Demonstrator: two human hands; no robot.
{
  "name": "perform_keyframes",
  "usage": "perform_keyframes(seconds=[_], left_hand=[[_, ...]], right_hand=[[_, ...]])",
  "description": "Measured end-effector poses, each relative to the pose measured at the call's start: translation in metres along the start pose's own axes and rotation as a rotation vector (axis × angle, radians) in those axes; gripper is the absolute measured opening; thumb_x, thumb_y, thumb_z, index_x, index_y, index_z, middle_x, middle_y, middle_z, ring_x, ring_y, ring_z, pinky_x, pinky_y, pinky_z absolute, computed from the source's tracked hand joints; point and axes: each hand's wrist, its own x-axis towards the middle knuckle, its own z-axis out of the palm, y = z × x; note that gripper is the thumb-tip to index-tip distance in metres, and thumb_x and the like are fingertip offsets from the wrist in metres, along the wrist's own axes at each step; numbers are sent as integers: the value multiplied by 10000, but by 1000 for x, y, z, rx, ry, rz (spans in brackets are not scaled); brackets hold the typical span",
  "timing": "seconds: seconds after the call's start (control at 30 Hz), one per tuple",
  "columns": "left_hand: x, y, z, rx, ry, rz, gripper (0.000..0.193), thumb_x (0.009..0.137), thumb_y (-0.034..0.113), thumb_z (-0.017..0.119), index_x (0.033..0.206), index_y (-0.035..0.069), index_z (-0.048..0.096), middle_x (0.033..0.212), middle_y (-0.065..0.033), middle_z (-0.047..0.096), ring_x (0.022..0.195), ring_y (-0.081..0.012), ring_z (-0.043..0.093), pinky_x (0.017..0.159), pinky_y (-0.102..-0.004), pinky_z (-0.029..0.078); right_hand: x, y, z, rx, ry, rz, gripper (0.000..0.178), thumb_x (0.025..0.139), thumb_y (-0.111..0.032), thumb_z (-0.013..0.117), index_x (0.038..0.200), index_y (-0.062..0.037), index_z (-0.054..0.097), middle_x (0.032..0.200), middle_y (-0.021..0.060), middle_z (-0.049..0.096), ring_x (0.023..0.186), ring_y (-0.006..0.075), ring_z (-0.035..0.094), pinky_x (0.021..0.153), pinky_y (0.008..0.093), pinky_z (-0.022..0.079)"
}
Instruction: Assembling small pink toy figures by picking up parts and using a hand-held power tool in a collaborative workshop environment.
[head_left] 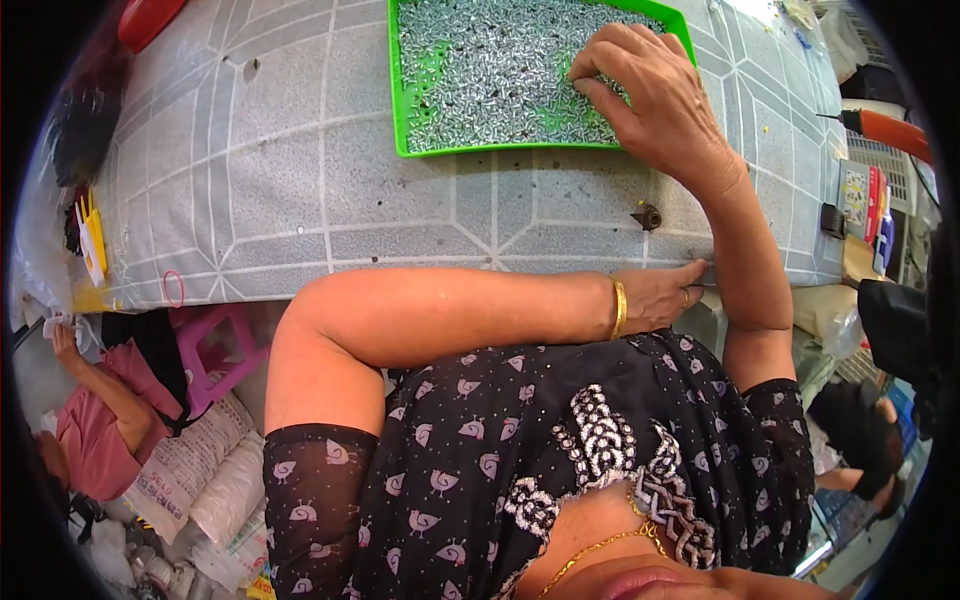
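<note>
A bright green shallow tray [400,110] stands on the table, spread with many small silvery metal pieces [490,75] that look like screws or rivets. Over its right side, my right hand [650,95] has thumb and fingertips pinched together close to the pieces. Anything between those fingertips is too small to make out. My left forearm lies across the near table edge, a gold bangle at the wrist. There my left hand [655,297] rests with its fingers stretched to the right, partly below the edge, and I see nothing held in it.
A small dark metal fitting [650,216] lies on the grey patterned tablecloth [270,190] near my right wrist. An orange-handled tool [890,132] is at the far right. A pink stool [222,355] and white sacks [205,470] stand lower left, beside another person in pink [110,430].
</note>
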Motion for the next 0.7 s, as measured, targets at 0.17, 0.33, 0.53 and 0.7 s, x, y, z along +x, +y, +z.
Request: perform_keyframes(seconds=[0.17,0.33,0.53,0.7], left_hand=[[1,-1,2,108,-21,-10,313,909,249,461,984,178,756,1273,-61,637,1334,-240,450,1198,-547,149],[3,3,6,163,-85,24,350,950,276,414,1092,195,724,1405,-49,562,1420,-214,363,1220,-561,100],[4,-1,-3,135,-204,61,366,971,303,388,1232,254,638,1497,-30,458,1458,-197,298,1234,-572,61],[6,-4,-5,136,-215,66,359,973,287,392,1234,228,632,1489,-43,463,1446,-189,316,1238,-556,88]], right_hand=[[-3,9,5,343,116,189,127,916,-138,642,997,-41,650,903,48,639,806,189,601,720,322,460],[-7,18,1,1174,92,539,215,1015,-214,559,1047,-24,656,906,-2,643,756,64,571,652,214,461],[-9,22,-6,1653,85,715,202,1043,-223,497,1054,-43,589,906,-7,583,736,67,546,616,212,426],[-16,34,-6,1753,130,781,209,1028,-146,508,1153,-5,598,962,26,633,779,90,618,678,227,529]])
